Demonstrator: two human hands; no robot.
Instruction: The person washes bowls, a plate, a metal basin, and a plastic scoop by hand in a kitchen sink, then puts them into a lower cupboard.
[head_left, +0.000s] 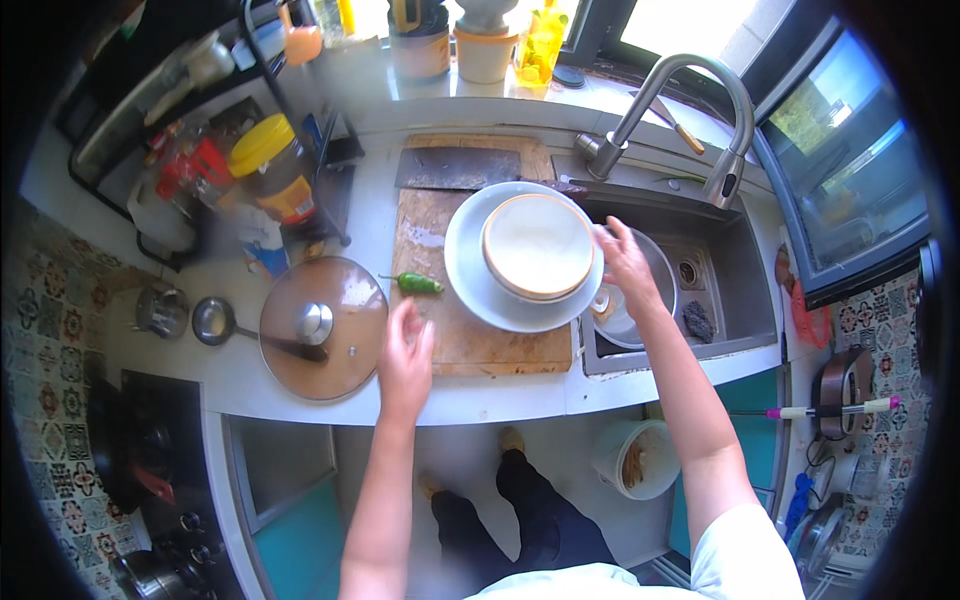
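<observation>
A large pale dish (466, 279) lies on the wooden cutting board (495, 354), its right edge reaching towards the sink. Stacked in it is smaller crockery, topped by a cream dish with an orange-brown rim (538, 244). My right hand (626, 262) is beside the large dish's right rim, fingers spread; whether the fingertips touch it is unclear. My left hand (405, 360) hovers near the board's left edge with thumb and fingers apart, holding nothing. Just beyond it rests a green chili pepper (417, 283). A cleaver blade (457, 166) lies across the far end of the board.
Right of the board, a sink (739, 262) holds a clear basin (652, 300) and a scouring pad (698, 321), under a tall faucet (675, 67). A glass pot lid (322, 367) and a ladle (214, 321) lie left. A white bucket (649, 472) stands below on the floor.
</observation>
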